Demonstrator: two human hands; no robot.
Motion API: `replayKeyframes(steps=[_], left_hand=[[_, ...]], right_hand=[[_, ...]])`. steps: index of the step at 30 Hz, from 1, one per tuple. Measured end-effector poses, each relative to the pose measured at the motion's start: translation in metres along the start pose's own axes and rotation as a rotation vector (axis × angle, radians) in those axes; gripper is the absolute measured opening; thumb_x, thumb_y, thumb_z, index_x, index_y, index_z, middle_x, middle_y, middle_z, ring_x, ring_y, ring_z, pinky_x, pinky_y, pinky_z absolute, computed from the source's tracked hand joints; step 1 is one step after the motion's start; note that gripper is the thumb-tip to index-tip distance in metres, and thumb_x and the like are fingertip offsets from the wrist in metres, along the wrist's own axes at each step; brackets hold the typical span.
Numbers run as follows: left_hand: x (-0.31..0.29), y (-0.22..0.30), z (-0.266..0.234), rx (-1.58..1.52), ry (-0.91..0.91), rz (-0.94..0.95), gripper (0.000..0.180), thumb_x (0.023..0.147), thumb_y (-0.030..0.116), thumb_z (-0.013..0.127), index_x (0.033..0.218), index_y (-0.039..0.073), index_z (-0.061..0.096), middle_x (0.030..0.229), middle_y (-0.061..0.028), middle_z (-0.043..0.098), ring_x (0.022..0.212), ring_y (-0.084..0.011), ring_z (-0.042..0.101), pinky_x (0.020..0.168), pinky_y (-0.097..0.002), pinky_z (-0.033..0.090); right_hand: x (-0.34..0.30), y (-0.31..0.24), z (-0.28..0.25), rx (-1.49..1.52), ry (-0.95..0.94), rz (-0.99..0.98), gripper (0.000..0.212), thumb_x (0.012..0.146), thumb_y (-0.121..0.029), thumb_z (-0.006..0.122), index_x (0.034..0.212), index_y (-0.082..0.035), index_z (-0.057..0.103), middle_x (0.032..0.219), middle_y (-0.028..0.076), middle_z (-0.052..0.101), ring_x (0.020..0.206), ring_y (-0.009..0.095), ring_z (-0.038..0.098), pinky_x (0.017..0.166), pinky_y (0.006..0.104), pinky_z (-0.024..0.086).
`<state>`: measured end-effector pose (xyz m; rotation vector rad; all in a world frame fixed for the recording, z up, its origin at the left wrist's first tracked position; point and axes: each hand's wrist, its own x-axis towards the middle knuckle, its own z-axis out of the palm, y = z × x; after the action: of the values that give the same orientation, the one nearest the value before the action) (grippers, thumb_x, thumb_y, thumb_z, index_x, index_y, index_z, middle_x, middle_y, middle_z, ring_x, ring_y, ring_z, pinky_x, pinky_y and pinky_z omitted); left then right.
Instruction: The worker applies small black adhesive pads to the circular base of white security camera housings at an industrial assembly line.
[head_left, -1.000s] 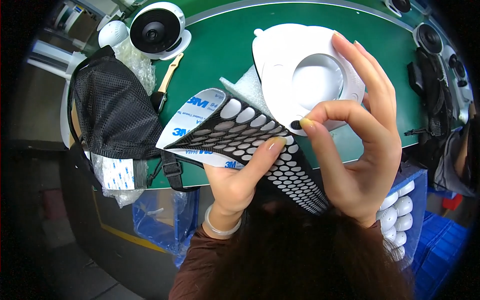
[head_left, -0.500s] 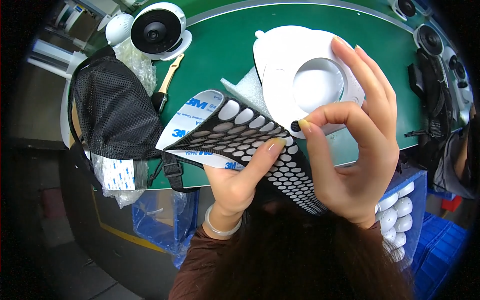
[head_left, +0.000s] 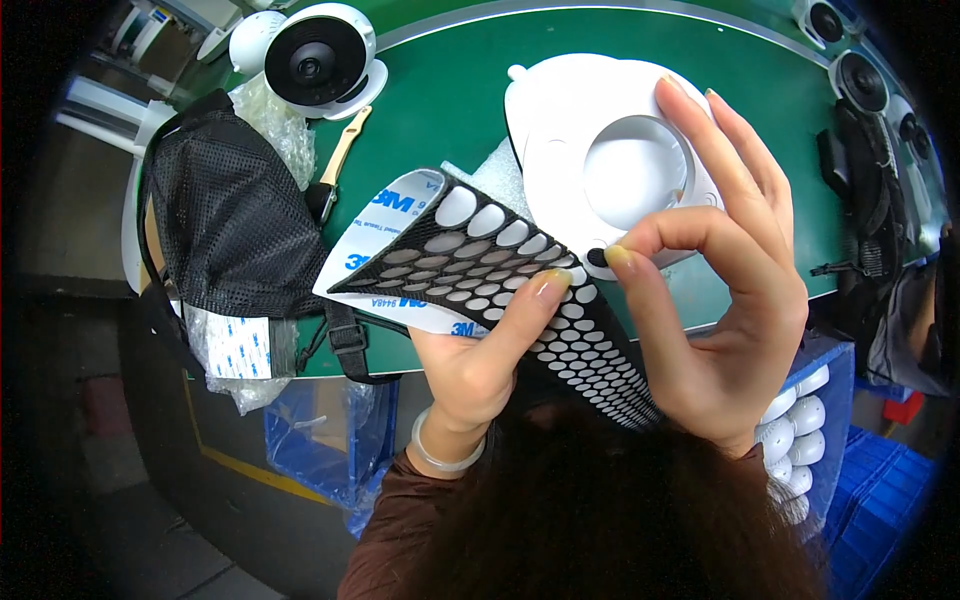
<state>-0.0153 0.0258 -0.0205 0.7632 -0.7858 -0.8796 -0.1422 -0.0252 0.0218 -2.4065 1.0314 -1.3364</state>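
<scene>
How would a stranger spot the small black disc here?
Over the green table, find the white part with a large round opening. Near its lower edge, at the thumb and forefinger tips of the right hand, is the small black disc. Unlike the neighbouring black sheet, patterned with rows of pale rounds, it is one plain dark circle.

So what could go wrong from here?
The right hand holds the small black dot only near its edge, so it might slip and drop. The black sheet in the left hand gapes from its white backing at one end, so it could crease. The left hand isn't steadying the white cover, which may shift if pressed.
</scene>
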Motion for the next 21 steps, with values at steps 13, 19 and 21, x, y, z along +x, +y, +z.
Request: replayKeyframes(steps=[13, 19, 21], left_hand=[[0.001, -0.001, 0.0, -0.01, 0.014, 0.001, 0.02, 0.069, -0.007, 0.06, 0.088, -0.005, 0.055, 0.082, -0.0085, 0.059, 0.071, -0.0123, 0.056, 0.066, -0.0209, 0.044], [-0.002, 0.002, -0.007, -0.012, 0.02, 0.025, 0.021, 0.069, -0.008, 0.06, 0.089, -0.006, 0.055, 0.082, -0.0083, 0.059, 0.074, -0.0134, 0.056, 0.068, -0.0215, 0.045], [-0.004, 0.001, 0.001, 0.054, 0.174, -0.015, 0.023, 0.07, -0.01, 0.057, 0.092, -0.006, 0.055, 0.084, -0.0091, 0.059, 0.078, -0.0145, 0.057, 0.071, -0.0224, 0.045]], right_hand=[[0.0, 0.001, 0.006, -0.048, 0.016, -0.027, 0.008, 0.061, -0.003, 0.062, 0.063, -0.004, 0.054, 0.117, 0.018, 0.048, 0.116, 0.034, 0.035, 0.092, 0.0386, 0.029], [-0.003, -0.004, 0.01, -0.043, 0.019, -0.035, 0.016, 0.064, -0.003, 0.064, 0.074, -0.004, 0.052, 0.117, 0.021, 0.046, 0.111, 0.032, 0.043, 0.086, 0.0358, 0.038], [-0.003, 0.011, 0.004, -0.044, 0.157, -0.095, 0.028, 0.068, -0.002, 0.063, 0.09, -0.002, 0.046, 0.117, 0.024, 0.044, 0.101, 0.029, 0.051, 0.077, 0.0309, 0.045]])
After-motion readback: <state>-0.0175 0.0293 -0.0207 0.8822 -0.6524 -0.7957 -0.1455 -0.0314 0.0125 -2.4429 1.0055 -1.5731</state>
